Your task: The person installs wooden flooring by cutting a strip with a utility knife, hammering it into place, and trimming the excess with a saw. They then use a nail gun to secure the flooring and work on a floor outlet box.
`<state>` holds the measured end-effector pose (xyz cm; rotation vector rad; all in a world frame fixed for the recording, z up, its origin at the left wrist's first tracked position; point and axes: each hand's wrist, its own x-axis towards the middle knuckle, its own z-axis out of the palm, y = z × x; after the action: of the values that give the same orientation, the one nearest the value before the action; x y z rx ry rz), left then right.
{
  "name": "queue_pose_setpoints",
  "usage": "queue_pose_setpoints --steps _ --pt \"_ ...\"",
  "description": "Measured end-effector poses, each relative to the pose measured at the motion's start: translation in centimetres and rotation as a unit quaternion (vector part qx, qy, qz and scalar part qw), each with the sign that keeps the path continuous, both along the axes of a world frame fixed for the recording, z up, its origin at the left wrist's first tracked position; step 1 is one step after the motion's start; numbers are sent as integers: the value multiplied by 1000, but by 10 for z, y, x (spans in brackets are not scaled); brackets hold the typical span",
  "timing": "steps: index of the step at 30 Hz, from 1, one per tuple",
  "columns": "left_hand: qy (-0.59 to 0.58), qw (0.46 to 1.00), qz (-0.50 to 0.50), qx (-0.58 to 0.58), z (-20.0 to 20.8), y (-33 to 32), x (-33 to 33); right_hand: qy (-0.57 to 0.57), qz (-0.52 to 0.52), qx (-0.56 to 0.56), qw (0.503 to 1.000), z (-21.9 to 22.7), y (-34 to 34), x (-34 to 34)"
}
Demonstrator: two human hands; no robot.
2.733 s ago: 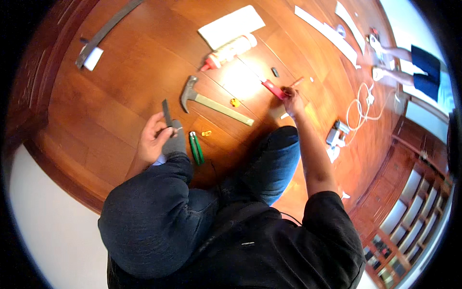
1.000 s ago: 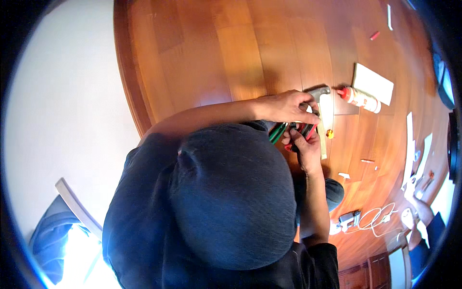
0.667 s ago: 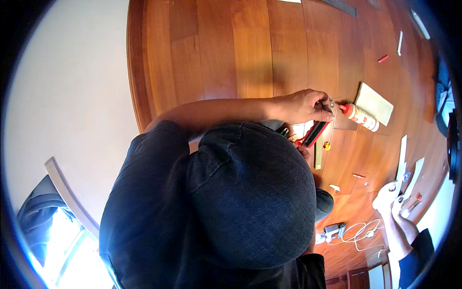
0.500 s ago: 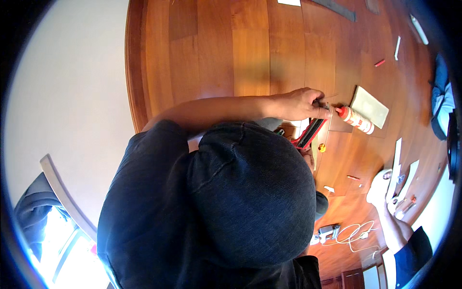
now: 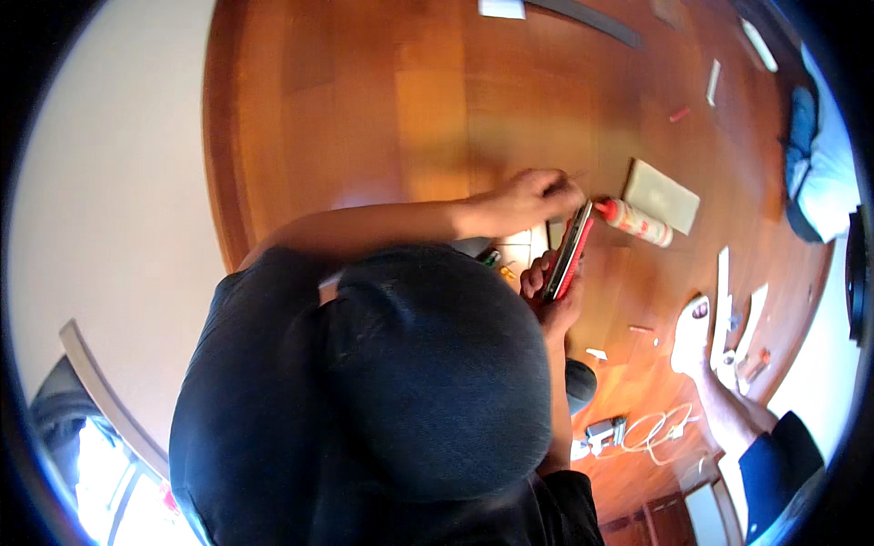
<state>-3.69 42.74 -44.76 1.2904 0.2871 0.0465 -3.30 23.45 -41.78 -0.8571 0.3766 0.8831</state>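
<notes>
My right hand [image 5: 558, 305] is wrapped round a long, narrow red-and-silver tool [image 5: 572, 250] with a dark strip along it; its exact kind is not clear. The tool slants up toward my left hand [image 5: 539, 198], whose fingers are curled together close to its upper end. Something thin may stick out at those fingertips, too blurred to name. Just right of the tool's tip lies a white bottle with a red cap [image 5: 637, 221]. Small green and orange bits [image 5: 507, 271] lie beside my right hand. A rounded mass of dark cloth [image 5: 428, 373] fills the space between my arms.
A pale rectangular board [image 5: 663, 196] lies beyond the bottle on the wooden floor [image 5: 364, 118]. White strips [image 5: 724, 282], a looped pale cable [image 5: 648, 441] and a dark flat bar [image 5: 592, 20] lie around. Another person's limb [image 5: 719, 400] reaches in at right; blue clothing [image 5: 801, 127] shows farther up.
The view has shifted, so the floor things appear farther left. My right hand, mostly hidden before, now shows round the tool. My left hand has come away from the tool's upper end.
</notes>
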Motion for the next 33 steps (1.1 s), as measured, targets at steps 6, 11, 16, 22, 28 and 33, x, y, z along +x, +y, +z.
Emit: queue_pose_setpoints --steps 6,11,16,22,28,33 --pt "49 939 7 -341 -3 -5 -3 -190 -43 -286 938 2 19 38" --pt "64 882 -29 -465 2 -8 5 -420 115 -363 824 0 40 35" --pt "0 895 34 -446 12 11 13 -335 73 -293 892 17 35 25" --pt "-29 950 19 -309 28 15 18 -232 112 -164 952 34 45 20" --pt "68 964 -60 -250 40 17 10 -208 113 -134 962 34 55 17" --pt "36 980 -62 -187 41 15 8 -188 71 -67 977 33 54 13"
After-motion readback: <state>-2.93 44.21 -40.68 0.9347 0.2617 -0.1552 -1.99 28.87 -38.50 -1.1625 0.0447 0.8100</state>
